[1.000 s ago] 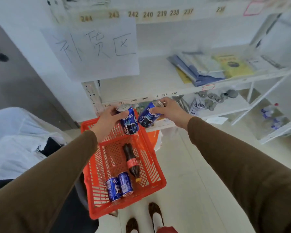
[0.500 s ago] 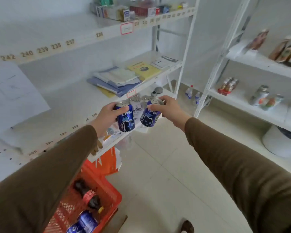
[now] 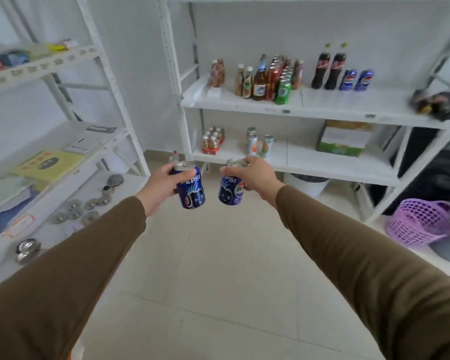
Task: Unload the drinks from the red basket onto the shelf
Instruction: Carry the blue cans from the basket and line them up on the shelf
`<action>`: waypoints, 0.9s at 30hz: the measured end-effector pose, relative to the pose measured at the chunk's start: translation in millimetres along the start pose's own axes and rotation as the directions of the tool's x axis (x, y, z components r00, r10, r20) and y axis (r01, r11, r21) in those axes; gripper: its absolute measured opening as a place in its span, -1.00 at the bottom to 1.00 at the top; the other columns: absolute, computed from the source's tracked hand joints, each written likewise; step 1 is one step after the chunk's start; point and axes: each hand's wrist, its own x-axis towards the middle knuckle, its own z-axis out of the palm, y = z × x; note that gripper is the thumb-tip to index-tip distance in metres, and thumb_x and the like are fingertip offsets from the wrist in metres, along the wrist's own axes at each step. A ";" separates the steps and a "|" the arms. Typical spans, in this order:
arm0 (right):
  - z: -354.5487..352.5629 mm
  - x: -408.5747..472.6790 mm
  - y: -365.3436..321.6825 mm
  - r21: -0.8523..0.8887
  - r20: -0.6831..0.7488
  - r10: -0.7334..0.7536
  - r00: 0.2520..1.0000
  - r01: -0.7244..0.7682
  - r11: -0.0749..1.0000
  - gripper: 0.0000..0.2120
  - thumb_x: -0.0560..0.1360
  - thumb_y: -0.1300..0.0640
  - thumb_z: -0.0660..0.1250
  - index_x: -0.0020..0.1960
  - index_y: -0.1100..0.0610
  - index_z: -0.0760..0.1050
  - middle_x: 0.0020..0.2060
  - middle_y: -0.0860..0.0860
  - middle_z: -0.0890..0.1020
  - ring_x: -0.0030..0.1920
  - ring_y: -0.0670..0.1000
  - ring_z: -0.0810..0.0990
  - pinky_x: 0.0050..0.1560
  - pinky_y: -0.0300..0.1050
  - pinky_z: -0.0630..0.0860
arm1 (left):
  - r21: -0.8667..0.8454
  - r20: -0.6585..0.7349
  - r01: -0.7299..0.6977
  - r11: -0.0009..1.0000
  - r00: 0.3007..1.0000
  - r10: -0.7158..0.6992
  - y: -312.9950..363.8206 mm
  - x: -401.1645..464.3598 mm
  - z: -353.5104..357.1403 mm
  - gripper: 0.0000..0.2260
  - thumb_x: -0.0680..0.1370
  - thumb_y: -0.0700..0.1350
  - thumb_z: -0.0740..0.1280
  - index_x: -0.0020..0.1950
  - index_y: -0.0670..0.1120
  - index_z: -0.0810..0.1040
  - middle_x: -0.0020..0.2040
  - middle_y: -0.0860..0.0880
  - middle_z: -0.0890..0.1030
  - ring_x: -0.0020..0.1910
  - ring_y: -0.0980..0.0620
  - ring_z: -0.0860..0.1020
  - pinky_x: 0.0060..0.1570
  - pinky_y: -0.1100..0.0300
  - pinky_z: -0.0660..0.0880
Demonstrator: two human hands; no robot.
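My left hand (image 3: 159, 187) grips a blue Pepsi can (image 3: 191, 190) upright in front of me. Beside it, a small gap away, my right hand (image 3: 257, 175) holds a second blue Pepsi can (image 3: 229, 190) from above and behind. Both cans hang in the air over the tiled floor. Ahead stands the white drinks shelf (image 3: 322, 110), with two dark cola bottles (image 3: 329, 67) and two blue Pepsi cans (image 3: 356, 79) on its upper board at the right. The red basket is out of view except for an orange sliver at the bottom left edge.
A row of mixed bottles and cans (image 3: 268, 79) fills the upper board's left half. The lower board (image 3: 309, 162) holds small bottles, cans and a green carton (image 3: 342, 141). A white rack (image 3: 70, 162) with booklets and metal parts runs along the left. A purple mesh basket (image 3: 421, 222) sits at right.
My view has swung right from the basket and left rack to the drinks shelf. Both hands have carried their Pepsi cans along, still held side by side.
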 end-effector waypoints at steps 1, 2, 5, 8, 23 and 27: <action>-22.5 9.5 8.7 0.000 -0.029 0.015 0.999 -0.015 1.000 -0.45 0.25 -0.27 0.58 0.05 0.04 0.54 -0.08 -0.04 0.68 -0.08 -0.01 0.65 -0.09 0.01 0.69 | 0.007 0.028 -0.011 1.000 1.000 0.011 8.0 17.4 22.4 -0.70 0.42 0.13 0.56 0.09 0.12 0.62 -0.05 0.20 0.73 -0.07 0.20 0.69 -0.12 0.27 0.58; -43.4 19.4 17.7 0.007 -0.056 0.033 0.998 -0.032 0.999 -0.41 0.25 -0.26 0.58 0.11 0.07 0.55 -0.05 -0.01 0.68 -0.06 0.01 0.65 -0.06 0.04 0.69 | 0.013 0.052 -0.021 1.000 0.998 0.020 15.3 34.4 44.0 -0.68 0.41 0.14 0.56 0.10 0.12 0.61 -0.03 0.18 0.73 -0.05 0.17 0.69 -0.12 0.27 0.58; -99.8 51.9 45.7 0.067 -0.127 0.085 0.988 -0.077 0.995 -0.38 0.23 -0.24 0.60 0.15 0.05 0.54 -0.02 -0.01 0.68 -0.02 0.03 0.66 -0.03 0.06 0.69 | 0.027 0.105 -0.039 0.999 0.994 0.036 33.7 85.1 103.4 -0.61 0.41 0.15 0.56 0.18 0.09 0.61 0.07 0.09 0.71 0.05 0.10 0.67 -0.05 0.21 0.59; -147.8 88.0 71.2 0.106 -0.189 0.121 0.974 -0.102 0.989 -0.35 0.11 -0.32 0.56 0.05 0.02 0.52 -0.05 -0.01 0.68 -0.04 0.04 0.68 -0.01 0.09 0.68 | 0.022 0.153 -0.038 0.999 0.988 0.035 48.0 137.9 156.8 -0.58 0.39 0.13 0.58 0.19 0.08 0.60 0.04 0.11 0.71 0.01 0.12 0.68 -0.17 0.30 0.60; -419.0 283.8 174.2 0.130 -0.506 0.252 0.825 -0.216 0.968 -0.32 0.28 -0.27 0.56 0.25 0.05 0.49 0.09 -0.01 0.65 0.06 0.06 0.65 0.06 0.10 0.66 | 0.007 0.452 -0.093 0.996 0.889 0.080 141.6 435.1 451.3 -0.74 0.45 -0.02 0.56 0.08 0.09 0.60 0.02 0.09 0.69 0.01 0.10 0.64 -0.13 0.27 0.53; -495.2 334.3 202.1 0.124 -0.566 0.249 0.786 -0.218 0.968 -0.40 0.30 -0.26 0.56 0.18 0.03 0.49 0.05 -0.02 0.66 0.01 0.02 0.65 -0.01 0.04 0.68 | 0.012 0.475 -0.125 0.992 0.874 0.105 166.4 493.6 533.8 -0.68 0.43 0.00 0.57 0.14 0.06 0.61 0.07 0.04 0.68 0.05 0.05 0.64 -0.07 0.21 0.57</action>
